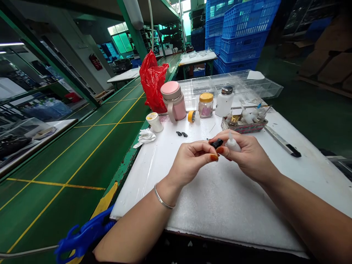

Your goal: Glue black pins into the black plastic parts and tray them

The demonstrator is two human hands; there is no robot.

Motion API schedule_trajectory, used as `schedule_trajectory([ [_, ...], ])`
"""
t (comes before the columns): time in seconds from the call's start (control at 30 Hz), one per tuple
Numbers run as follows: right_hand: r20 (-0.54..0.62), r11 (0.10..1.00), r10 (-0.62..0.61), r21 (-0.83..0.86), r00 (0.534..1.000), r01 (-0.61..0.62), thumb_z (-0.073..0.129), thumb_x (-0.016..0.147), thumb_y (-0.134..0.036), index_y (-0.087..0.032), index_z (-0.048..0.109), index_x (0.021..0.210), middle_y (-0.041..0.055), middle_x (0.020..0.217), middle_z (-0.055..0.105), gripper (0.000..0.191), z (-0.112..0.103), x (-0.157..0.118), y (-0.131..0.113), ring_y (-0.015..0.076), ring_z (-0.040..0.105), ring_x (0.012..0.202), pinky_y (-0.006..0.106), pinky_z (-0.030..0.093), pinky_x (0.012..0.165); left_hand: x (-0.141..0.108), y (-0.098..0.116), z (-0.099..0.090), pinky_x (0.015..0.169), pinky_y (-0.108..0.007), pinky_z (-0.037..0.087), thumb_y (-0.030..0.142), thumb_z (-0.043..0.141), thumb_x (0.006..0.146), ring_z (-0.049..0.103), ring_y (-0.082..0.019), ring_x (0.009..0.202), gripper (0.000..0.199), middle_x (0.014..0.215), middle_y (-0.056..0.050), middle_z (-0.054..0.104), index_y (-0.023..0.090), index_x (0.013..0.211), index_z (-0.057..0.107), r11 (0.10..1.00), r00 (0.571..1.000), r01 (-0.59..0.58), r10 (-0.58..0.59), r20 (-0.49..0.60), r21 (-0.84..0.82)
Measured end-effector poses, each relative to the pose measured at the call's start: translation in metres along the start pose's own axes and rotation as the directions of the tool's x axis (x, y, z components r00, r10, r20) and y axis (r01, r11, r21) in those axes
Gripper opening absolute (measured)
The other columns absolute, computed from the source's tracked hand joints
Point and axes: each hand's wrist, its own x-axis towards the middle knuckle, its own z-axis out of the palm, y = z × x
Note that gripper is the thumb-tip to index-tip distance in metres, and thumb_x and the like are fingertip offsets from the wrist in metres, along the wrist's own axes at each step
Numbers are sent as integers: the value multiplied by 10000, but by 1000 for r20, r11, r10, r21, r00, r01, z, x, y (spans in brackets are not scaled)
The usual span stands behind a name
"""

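Observation:
My left hand (pixel 191 161) and my right hand (pixel 246 156) meet above the white foam mat (pixel 220 198). Between the fingertips of both hands sits a small black part (pixel 217 143). My right hand also grips a small white squeeze bottle (pixel 232 143) with its nozzle pointing up. A silver bracelet (pixel 162 200) circles my left wrist. Two more small black parts (pixel 182 134) lie on the mat beyond my hands.
At the back stand a pink mug (pixel 173 101), a yellow-lidded jar (pixel 206 105), a white pump bottle (pixel 224 101), a tape roll (pixel 191 116), a small white tub (pixel 154 121) and a tray of bottles (pixel 244 123). A utility knife (pixel 283 141) lies right. A green conveyor (pixel 68 161) runs left.

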Motion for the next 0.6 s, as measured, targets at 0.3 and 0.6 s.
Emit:
schedule_trajectory([
  [0.3,-186,997,80,24,979,-76,741,829,-367,-194,740,915,26,797,703,193,1,-2,-2,165,634,711,273,499,620,4,-1,-11,842,-304,497,341,811,760,632,-211,964,243,949,-83,700,133,779,685,984,985,166,-169,-35,-64],
  [0.6,-176,999,37,-32,984,-44,762,799,-275,-199,742,896,6,776,708,125,5,-5,-8,149,655,693,252,541,621,6,0,-17,743,-232,524,349,785,801,638,-135,812,246,846,-44,683,136,816,664,973,975,184,-198,-98,-137],
])
